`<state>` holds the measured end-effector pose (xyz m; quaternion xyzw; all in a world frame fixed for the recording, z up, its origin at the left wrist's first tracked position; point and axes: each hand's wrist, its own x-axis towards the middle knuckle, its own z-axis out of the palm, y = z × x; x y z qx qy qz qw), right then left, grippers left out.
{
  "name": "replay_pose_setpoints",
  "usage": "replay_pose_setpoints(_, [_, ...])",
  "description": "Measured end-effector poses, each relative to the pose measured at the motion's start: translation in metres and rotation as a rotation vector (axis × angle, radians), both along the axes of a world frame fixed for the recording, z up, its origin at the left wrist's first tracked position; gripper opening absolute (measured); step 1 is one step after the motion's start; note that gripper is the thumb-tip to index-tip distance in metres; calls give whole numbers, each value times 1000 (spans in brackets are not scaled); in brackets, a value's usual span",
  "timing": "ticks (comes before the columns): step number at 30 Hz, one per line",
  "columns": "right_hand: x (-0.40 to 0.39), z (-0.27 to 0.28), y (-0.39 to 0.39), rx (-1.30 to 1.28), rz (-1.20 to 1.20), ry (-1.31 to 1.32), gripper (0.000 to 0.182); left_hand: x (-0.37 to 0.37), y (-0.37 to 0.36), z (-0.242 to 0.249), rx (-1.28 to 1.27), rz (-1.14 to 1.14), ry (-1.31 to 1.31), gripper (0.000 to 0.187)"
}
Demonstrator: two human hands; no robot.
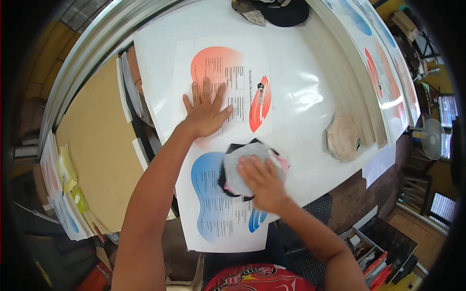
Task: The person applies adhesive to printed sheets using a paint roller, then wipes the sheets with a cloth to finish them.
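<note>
My left hand (206,113) lies flat with fingers spread on the upper part of a long printed sheet (182,63), over its orange-red print. Lower on the same sheet is a blue print, partly covered by a layered cloth pad (236,165) in grey, pink and black. On top of this pad presses my right hand (263,183), fingers close together on the grey layer and slightly blurred. Its thumb is hard to make out. The sheet rests on a white glossy tabletop (301,140), its lower end reaching past the table edge towards me.
A round beige pad (342,136) sits towards the right edge. At the far end lies a black cap (286,13). Stacked boards with printed sheets (383,82) line the right side. Brown board (97,140) stands left. An open drawer (364,252) is low right.
</note>
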<state>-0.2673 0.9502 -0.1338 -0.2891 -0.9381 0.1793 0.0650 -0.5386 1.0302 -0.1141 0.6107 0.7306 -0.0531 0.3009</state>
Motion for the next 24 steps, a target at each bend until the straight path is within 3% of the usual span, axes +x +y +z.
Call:
replay_pose_setpoints(1, [23,2,-5,2,36,-25,71,1,0,-3,17,6,23,87])
replay_pose_setpoints(4, [48,-4,59,94,-450,140,67,2,-4,6,9,10,19,89])
replay_pose_setpoints(5, [58,9,73,44,-564,216,58,3,-10,13,59,97,38,98])
replay_pose_setpoints(7, [69,56,78,-375,-876,118,47,-6,-50,25,228,339,72,107])
replay_pose_setpoints(8, [88,48,73,-381,-899,284,38,-14,-75,28,312,454,86,111])
replay_pose_setpoints(10, [115,40,42,-570,-1041,585,37,-28,-125,9,288,667,126,104])
replay_pose_setpoints(12, [126,52,8,-724,-1115,719,38,-29,-165,-11,225,1006,-364,83])
replay_pose_setpoints(15, [124,66,-42,-824,-1284,778,41,-28,-186,-15,181,1061,-311,55])
replay_pose_setpoints(17, [127,51,-59,-817,-1312,830,44,-41,-190,0,136,968,-472,43])
replay_pose_setpoints(19, [136,58,-61,-831,-1317,865,41,-30,-191,44,208,1001,-569,27])
replay_pose_setpoints(22, [135,89,-53,-888,-1241,1041,37,-36,-196,92,467,854,-756,21])
replay_pose_setpoints(24, [123,130,-48,-846,-1211,1006,45,-39,-208,160,639,823,-670,17])
